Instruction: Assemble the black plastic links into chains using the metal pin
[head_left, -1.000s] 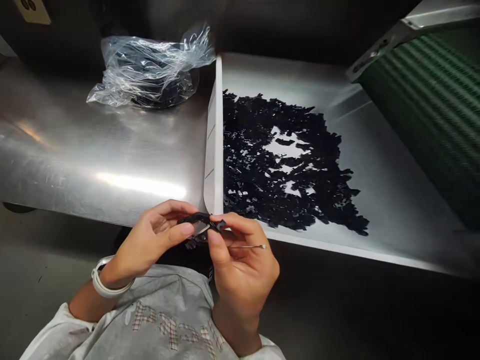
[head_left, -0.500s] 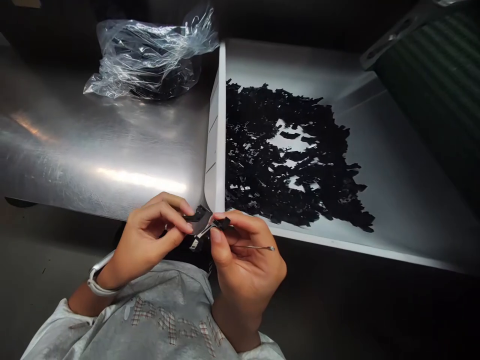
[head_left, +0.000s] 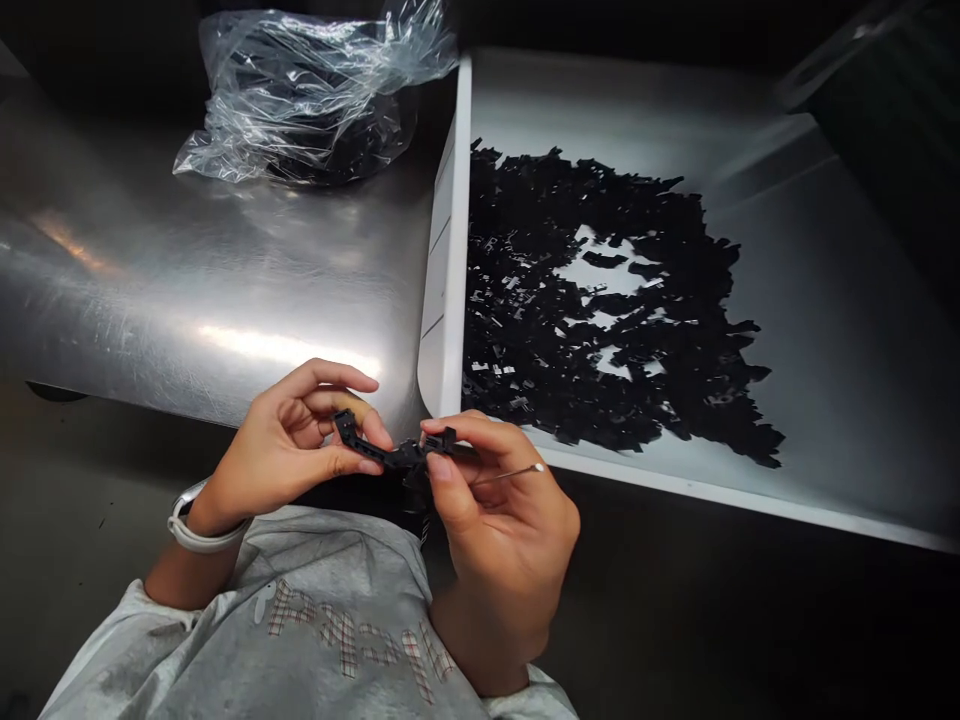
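Note:
My left hand [head_left: 289, 445] and my right hand [head_left: 491, 520] meet near the front edge of the steel table [head_left: 187, 280]. Between them is a small black plastic part [head_left: 382, 450]; the left thumb and fingers pinch its left end, the right thumb and forefinger pinch its right end. A thin metal pin [head_left: 514, 472] also sticks out to the right from my right hand's fingers. A white band is on my left wrist.
A white tray [head_left: 450, 250] to the right carries a wide heap of several small black plastic parts [head_left: 600, 300]. A clear plastic bag [head_left: 315, 90] with dark parts lies at the back of the table. A dark green machine surface sits at the far right.
The black part has turned from a folded bunch into a straighter strip held between both hands. The hands have shifted slightly right and up in the view as the camera tilted.

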